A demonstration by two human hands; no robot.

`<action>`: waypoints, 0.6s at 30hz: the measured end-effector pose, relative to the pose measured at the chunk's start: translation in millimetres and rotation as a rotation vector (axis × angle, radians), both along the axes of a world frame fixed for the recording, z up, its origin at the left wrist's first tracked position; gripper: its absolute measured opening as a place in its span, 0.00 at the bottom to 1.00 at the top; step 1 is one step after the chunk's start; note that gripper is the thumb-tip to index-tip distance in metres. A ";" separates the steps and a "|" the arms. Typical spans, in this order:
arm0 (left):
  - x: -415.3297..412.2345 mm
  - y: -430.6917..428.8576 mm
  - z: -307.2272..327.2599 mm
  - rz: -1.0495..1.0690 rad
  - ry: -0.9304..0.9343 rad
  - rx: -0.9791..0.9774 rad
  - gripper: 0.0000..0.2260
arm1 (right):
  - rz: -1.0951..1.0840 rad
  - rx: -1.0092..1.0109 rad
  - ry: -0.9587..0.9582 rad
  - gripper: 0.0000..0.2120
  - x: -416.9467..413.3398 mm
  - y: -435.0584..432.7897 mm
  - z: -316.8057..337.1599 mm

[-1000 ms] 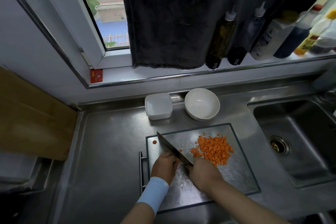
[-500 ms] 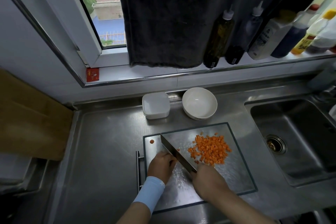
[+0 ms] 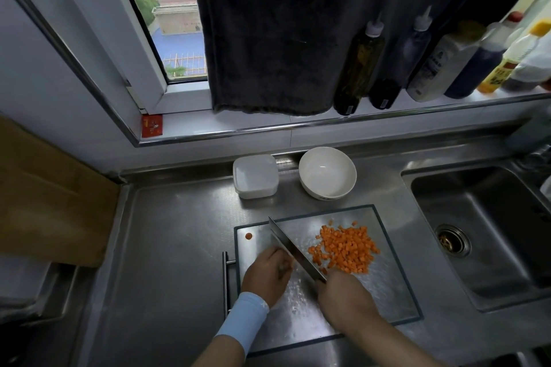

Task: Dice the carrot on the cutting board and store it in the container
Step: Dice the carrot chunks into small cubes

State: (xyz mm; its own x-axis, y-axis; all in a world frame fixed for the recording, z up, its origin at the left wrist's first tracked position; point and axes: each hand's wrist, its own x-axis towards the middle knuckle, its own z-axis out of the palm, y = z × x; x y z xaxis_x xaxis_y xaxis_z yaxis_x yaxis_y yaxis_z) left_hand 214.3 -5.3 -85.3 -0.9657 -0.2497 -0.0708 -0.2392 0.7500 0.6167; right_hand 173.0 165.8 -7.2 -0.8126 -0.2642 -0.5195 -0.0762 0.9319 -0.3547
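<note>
Both hands are low over the cutting board [image 3: 387,292], which lies on the steel bench [image 3: 179,247]. The right hand [image 3: 343,295] comes in from 5 o'clock, wrapped round the handle of the knife [image 3: 293,249]; the blade runs away from it toward 11 o'clock, edge down on the board. The left hand [image 3: 267,272], with a pale blue sleeve [image 3: 244,319] at the wrist, enters from 7 o'clock with its fingers curled under and its knuckles right against the flat of the blade. What sits under those fingers is hidden, so I cannot tell whether they pinch anything.

The count:
- One knife, one board, two hands.
- One heap of diced carrot [image 3: 346,250] at 2 o'clock on the board, just beside the blade, with too many cubes to number.
- One lone round carrot piece [image 3: 248,236] in the 10 o'clock corner, apart from the heap.
- One white container [image 3: 255,176] beyond the board at 12 o'clock, nothing orange showing in it.
- One white bowl [image 3: 327,172] at 1 o'clock, just beside the container.
- One sink [image 3: 483,232] at 3 o'clock.

Up on the sill stands a row of bottles [image 3: 359,65], its far end too blurred for a firm count, with one dark cloth [image 3: 268,39] hanging beside them.
</note>
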 end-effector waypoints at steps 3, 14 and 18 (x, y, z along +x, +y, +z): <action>-1.0 0.1 -3.4 -0.006 -0.001 -0.018 0.06 | 0.002 -0.003 -0.002 0.09 -2.2 -0.4 1.9; 10.9 -4.6 -2.3 0.112 -0.038 0.059 0.06 | -0.016 -0.056 -0.057 0.12 -1.6 -4.9 1.2; 22.8 -11.3 0.2 0.200 0.008 0.057 0.03 | 0.016 -0.072 -0.153 0.12 2.4 -11.5 -4.9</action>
State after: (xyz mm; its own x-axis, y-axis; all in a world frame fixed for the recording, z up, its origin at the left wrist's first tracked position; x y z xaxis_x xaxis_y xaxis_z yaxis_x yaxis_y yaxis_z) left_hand 237.1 -16.6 -85.1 -0.8978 -0.4323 -0.0835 -0.3750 0.6516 0.6594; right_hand 175.4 154.3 -12.1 -0.7211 -0.3177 -0.6157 -0.0311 0.9026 -0.4294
